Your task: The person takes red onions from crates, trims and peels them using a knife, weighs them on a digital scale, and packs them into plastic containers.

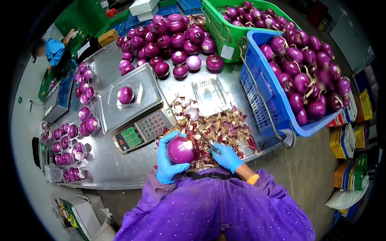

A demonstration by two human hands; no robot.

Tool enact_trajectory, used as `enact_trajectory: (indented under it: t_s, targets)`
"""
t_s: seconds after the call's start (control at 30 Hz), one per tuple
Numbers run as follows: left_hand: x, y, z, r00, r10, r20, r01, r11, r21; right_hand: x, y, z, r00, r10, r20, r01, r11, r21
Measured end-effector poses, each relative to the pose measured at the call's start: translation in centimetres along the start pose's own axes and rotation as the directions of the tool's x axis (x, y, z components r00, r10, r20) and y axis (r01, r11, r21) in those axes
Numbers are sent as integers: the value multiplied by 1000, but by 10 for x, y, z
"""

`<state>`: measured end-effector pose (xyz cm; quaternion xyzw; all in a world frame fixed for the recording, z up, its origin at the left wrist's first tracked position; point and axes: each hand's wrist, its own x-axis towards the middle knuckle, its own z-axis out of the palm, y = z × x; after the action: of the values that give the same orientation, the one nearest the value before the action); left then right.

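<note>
My left hand (164, 160), in a blue glove, is closed around a red onion (181, 149) above the table's front edge. Loose skin hangs at the onion's right side. My right hand (226, 157), also gloved, grips a small knife (204, 137) whose blade points up and left, apart from the onion. Under and beyond both hands lies a heap of onion peelings (225, 126). To the left, a digital scale (150, 125) carries one red onion (125, 95) in a clear plastic tray (138, 96). A second clear tray (210, 95) lies beyond the peelings.
A pile of red onions (169, 38) covers the table's far side. At right stand a blue crate (257, 88) and a green crate (225, 38), both full of onions. Packed onion trays (66, 144) line the left edge. Another person (54, 52) is at far left.
</note>
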<state>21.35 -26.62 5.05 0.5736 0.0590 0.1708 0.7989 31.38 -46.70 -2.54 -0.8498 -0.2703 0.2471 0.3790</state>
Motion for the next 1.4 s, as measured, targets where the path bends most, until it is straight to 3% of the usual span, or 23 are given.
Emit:
enact_trajectory:
  t_s: [0.1,0.17,0.33,0.7,0.87,1.03,1.23,1.33,1.37,1.4]
  targets:
    - [1,2,-10,994,-81,-67,77,996,-51,-15,4,3,995,-53,-79,70,973,220]
    - [4,3,-9,988,-120,-100,116,992,-52,-4,-22,-12,992,-71,-105,96,961,258]
    - [6,-5,-9,989,-119,-90,110,990,-93,4,-83,-33,965,-263,-8,263,965,-14]
    - [5,-6,-13,985,-173,14,173,976,-130,13,-89,-24,948,-319,-12,315,942,-120]
    - [0,-6,-17,951,-291,102,305,933,-188,10,-73,-13,920,-383,-77,378,923,-76]
    - [-25,-31,-15,897,-433,85,439,861,-256,-5,-31,15,961,-275,-26,275,961,27]
    - [-34,-31,-4,933,-359,-11,348,912,-218,-8,-23,23,956,-287,-54,289,957,33]
    - [-37,-22,-11,963,-266,36,266,932,-246,-16,10,29,985,-129,-114,145,979,144]
    - [-37,-20,-14,981,-193,5,190,963,-191,-23,21,24,999,-3,-54,8,996,93]
    - [-33,-14,-12,981,-193,-21,186,967,-174,-24,21,20,999,-19,-44,26,988,155]
